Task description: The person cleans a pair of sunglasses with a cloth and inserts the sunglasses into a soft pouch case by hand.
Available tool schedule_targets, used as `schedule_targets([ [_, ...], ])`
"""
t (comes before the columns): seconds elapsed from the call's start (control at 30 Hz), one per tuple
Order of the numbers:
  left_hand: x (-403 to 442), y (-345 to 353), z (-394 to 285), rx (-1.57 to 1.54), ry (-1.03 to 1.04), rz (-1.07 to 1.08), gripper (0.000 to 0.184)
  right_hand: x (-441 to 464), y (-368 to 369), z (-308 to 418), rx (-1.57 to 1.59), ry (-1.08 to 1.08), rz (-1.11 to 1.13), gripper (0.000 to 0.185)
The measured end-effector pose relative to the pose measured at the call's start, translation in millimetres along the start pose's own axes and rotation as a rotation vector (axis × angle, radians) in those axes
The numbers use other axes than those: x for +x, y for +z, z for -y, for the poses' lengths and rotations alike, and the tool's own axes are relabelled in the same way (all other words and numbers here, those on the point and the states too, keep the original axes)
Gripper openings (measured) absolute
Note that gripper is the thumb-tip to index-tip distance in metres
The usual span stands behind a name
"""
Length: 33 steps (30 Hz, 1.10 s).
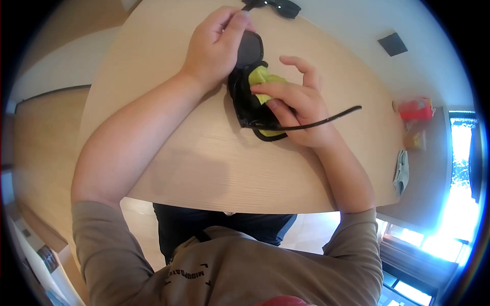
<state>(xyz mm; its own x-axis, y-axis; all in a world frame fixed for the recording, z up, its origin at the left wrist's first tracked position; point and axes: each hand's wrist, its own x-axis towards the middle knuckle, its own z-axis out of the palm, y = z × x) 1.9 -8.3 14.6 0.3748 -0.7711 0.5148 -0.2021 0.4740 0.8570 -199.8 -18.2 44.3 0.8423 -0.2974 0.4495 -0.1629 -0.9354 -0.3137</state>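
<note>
"Head view, first item?"

"One pair of sunglasses [244, 94]: black, smooth, partly glossy, with a rounded dark lens at the upper end and one long, slim temple, curved at its tip. Location: between the two hands, over the far-middle part of the counter [153, 56]."

"Left hand [212, 53]?"

"Fingers closed, gripping the sunglasses beside the upper lens. Exact contact partly hidden."

"Right hand [301, 102]?"

"Thumb and one finger pinching a cloth [260, 76] against the sunglasses; another finger raised and bent, apart from it. The temple crosses in front of this hand and points rightward."

"Cloth, particulars?"

"Yellow-green, soft, creased, bunched at the pinch. A black-edged, rounded lower part shows beneath the temple."

"Counter?"

"Pale, matte, fine wood grain. Near edge bows in a long curve by the wearer's brown shirt [240, 265]. Bare grain runs between the forearms down to that edge, and again rightward of the right hand: room on both counts."

"Tighter side?"

"The far edge. A second pair of dark glasses [287, 7], glossy, lies there near the left fingers, cut by the picture's border."

"Right margin?"

"One red, shiny package [416, 108]; one pale, folded, flat article [401, 172], by the counter's right edge. Material of the latter uncertain."
</note>
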Motion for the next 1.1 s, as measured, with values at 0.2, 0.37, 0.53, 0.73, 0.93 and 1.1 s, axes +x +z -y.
schedule_targets([
  [0.2,-1,0,1,-0.108,-0.052,-0.025,0.025,-2,-5,0,0.207,-0.081,0.102,0.025],
  [0.37,3,1,3,-0.128,-0.034,-0.04,0.025,-9,-11,-23,0.171,-0.026,-0.102,0.027],
  [0.53,-1,-1,-2,-0.143,-0.072,-0.04,0.024,-1,-4,1,-0.097,-0.057,-0.013,0.035],
  [0.73,-2,1,-4,-0.273,-0.12,-0.046,0.023,0,-7,-2,0.408,-0.122,0.05,0.029],
  [0.93,-3,-1,0,-0.139,0.01,-0.024,0.022,-7,-16,-15,0.089,-0.039,-0.065,0.026],
  [1.1,-3,2,-2,-0.202,-0.026,-0.001,0.022,1,3,7,-0.039,-0.079,-0.013,0.031],
])
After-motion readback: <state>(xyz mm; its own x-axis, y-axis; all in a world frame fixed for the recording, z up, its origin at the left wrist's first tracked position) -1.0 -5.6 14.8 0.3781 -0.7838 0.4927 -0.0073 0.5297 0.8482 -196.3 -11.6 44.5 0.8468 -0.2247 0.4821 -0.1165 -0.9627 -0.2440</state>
